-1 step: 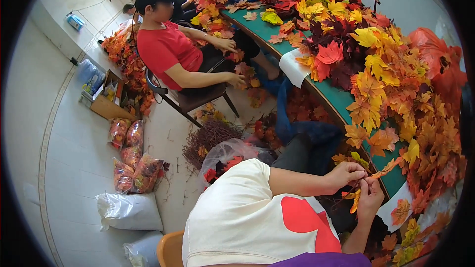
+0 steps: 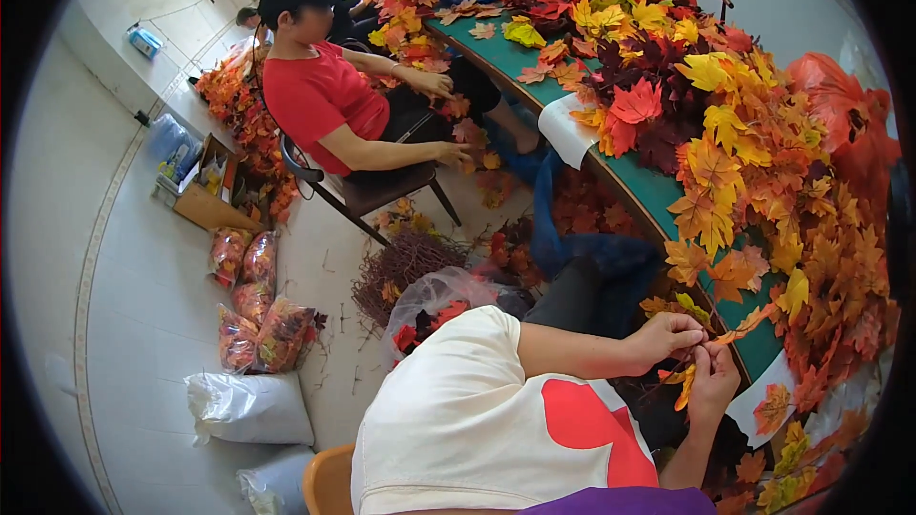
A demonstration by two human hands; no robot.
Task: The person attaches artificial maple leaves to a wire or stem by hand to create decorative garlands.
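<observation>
A person's left hand [image 2: 668, 334] and right hand [image 2: 711, 380] meet just off the near edge of the green table [image 2: 656, 193]. Both are closed on one small leaf sprig [image 2: 683, 387] of orange and yellow artificial maple leaves. The left fingertips pinch its thin stem and the right fingertips press in from below. The sprig hangs between the hands, clear of the tabletop and just short of its rim.

Most of the table lies under a leaf pile [image 2: 744, 133] of red, orange and yellow that spills over the near edge. Only a narrow green strip shows along that side, with a white sheet [image 2: 563, 129] drooping over it. A blue bag [image 2: 572, 229] slumps below the table edge.

At the table's far end a co-worker in a red shirt [image 2: 315, 95] sits on a dark chair [image 2: 367, 195], both hands among loose leaves.

Away from the table, a twig bundle [image 2: 405, 262] and a clear bag [image 2: 439, 298] of red leaves crowd the floor beside the worker's knees. Further out lie packed leaf bags [image 2: 258, 315], white sacks [image 2: 248, 405] and a cardboard box [image 2: 205, 195]. Beyond them the tiled floor [image 2: 134, 324] runs open to the wall. An orange chair back [image 2: 329, 482] sits behind the worker.
</observation>
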